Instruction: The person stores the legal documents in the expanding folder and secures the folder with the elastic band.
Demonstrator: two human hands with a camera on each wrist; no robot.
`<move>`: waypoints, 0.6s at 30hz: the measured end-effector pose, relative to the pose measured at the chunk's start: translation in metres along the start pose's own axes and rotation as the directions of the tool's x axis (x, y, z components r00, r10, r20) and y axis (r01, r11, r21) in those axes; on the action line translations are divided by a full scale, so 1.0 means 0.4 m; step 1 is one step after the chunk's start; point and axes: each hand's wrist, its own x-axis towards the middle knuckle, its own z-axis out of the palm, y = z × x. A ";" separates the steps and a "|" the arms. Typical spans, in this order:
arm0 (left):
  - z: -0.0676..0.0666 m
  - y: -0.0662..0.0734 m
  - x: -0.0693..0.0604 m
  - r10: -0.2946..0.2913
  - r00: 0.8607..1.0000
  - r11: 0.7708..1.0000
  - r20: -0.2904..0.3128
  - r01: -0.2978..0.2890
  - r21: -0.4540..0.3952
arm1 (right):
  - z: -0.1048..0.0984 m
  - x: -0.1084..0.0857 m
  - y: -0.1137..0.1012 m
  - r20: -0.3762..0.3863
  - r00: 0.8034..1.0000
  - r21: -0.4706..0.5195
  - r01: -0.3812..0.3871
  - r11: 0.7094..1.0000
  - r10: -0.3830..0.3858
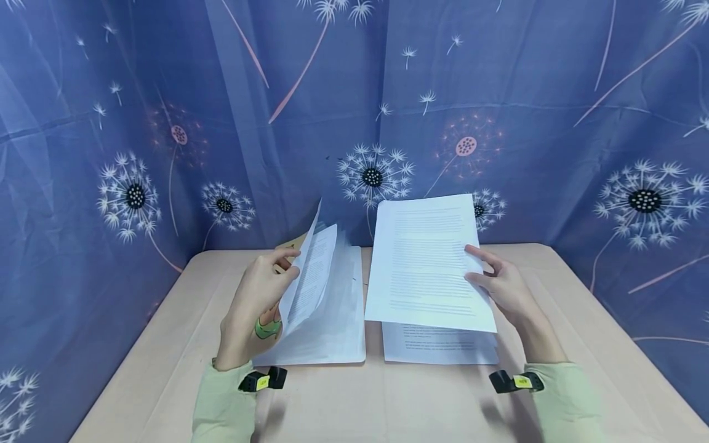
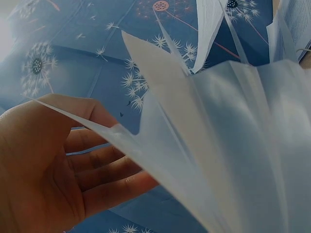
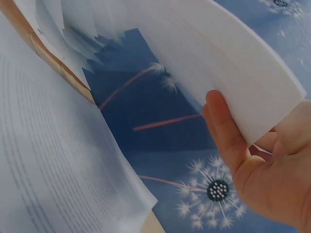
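My left hand (image 1: 260,292) pinches the edge of a raised clear sleeve (image 2: 160,150) in a display book (image 1: 338,335), which lies open at the left of the table. A printed page (image 1: 316,274) stands among the lifted leaves. Behind them shows part of the tan cover with a green drawing (image 1: 268,330). My right hand (image 1: 506,286) holds a printed sheet (image 1: 423,258) by its right edge, raised and tilted. Beneath that sheet, more printed paper (image 1: 443,344) lies on the table, mostly hidden. In the right wrist view, the held sheet (image 3: 228,63) curves between thumb and fingers.
A pale, cloth-covered table (image 1: 354,406) carries the book and papers. Blue curtains (image 1: 310,123) with a dandelion print stand close behind and on both sides. Each wrist wears a black strap (image 1: 266,379) with a small camera.
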 end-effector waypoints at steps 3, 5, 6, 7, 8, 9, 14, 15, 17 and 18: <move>-0.001 0.001 -0.002 -0.003 1.000 1.000 0.003 0.003 -0.006 | 0.017 0.003 0.001 -0.007 1.000 0.006 -0.008 1.000 0.008; -0.002 0.001 -0.002 -0.003 1.000 1.000 0.005 0.003 -0.009 | 0.027 0.007 -0.001 -0.012 1.000 0.013 -0.010 1.000 0.011; -0.002 0.001 -0.002 -0.002 1.000 1.000 0.004 0.002 -0.010 | 0.032 0.008 -0.002 -0.015 1.000 0.016 -0.010 1.000 0.010; -0.002 0.001 -0.001 -0.001 1.000 1.000 0.003 0.001 -0.011 | 0.037 0.008 -0.003 -0.017 1.000 0.021 -0.011 1.000 0.011; -0.002 0.000 -0.001 0.000 1.000 1.000 0.004 0.000 -0.010 | 0.042 0.009 -0.004 -0.017 1.000 0.027 -0.010 1.000 0.010; -0.002 0.001 -0.001 0.000 1.000 1.000 0.003 0.000 -0.011 | 0.047 0.009 -0.006 -0.018 1.000 0.033 -0.010 0.999 0.011; -0.002 0.001 0.000 0.004 1.000 1.000 0.008 -0.004 -0.015 | 0.071 0.011 -0.009 -0.026 0.999 0.065 -0.027 0.998 0.028; -0.002 0.001 0.001 0.005 1.000 1.000 0.007 -0.005 -0.016 | 0.075 0.011 -0.009 -0.032 0.999 0.064 -0.028 0.998 0.030; -0.001 0.001 0.000 0.007 1.000 1.000 0.006 -0.007 -0.014 | 0.082 0.010 -0.011 -0.043 0.999 0.059 -0.026 0.998 0.029; 0.000 0.000 0.000 0.007 1.000 1.000 0.006 -0.007 -0.012 | 0.085 0.010 -0.011 -0.050 0.998 0.053 -0.022 0.998 0.024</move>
